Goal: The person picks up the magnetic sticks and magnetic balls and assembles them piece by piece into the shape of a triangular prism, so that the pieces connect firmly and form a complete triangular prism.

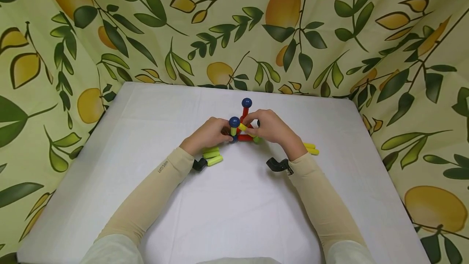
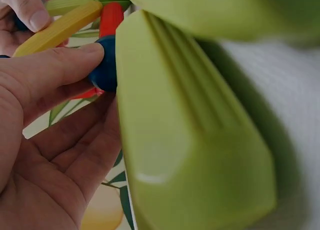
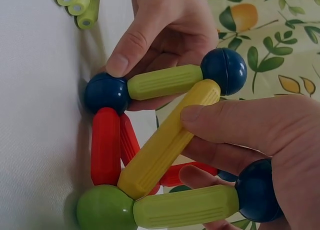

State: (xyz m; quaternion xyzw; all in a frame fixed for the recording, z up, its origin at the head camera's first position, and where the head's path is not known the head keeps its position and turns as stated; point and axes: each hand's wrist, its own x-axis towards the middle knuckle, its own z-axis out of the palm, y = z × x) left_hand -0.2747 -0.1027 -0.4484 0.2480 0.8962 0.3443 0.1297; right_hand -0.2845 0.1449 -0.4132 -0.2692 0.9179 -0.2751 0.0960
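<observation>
A frame of magnetic rods and balls stands on the white table between both hands. My left hand (image 1: 210,133) holds a blue ball (image 3: 106,92) at its base between thumb and fingers. A light green rod (image 3: 165,81) joins that ball to an upper blue ball (image 3: 225,71). My right hand (image 1: 271,125) pinches a yellow rod (image 3: 160,140), which slants from a green ball (image 3: 106,210) to the upper blue ball. Red rods (image 3: 106,145) form part of the base. Another light green rod (image 3: 187,206) runs from the green ball to a blue ball (image 3: 257,190) by my right palm.
Loose light green rods (image 1: 215,160) lie by my left wrist, and one looms large in the left wrist view. Yellow rods (image 1: 313,151) lie beyond my right wrist. Black wrist cameras (image 1: 277,164) jut inward from both sleeves. A patterned curtain (image 1: 234,31) surrounds the table.
</observation>
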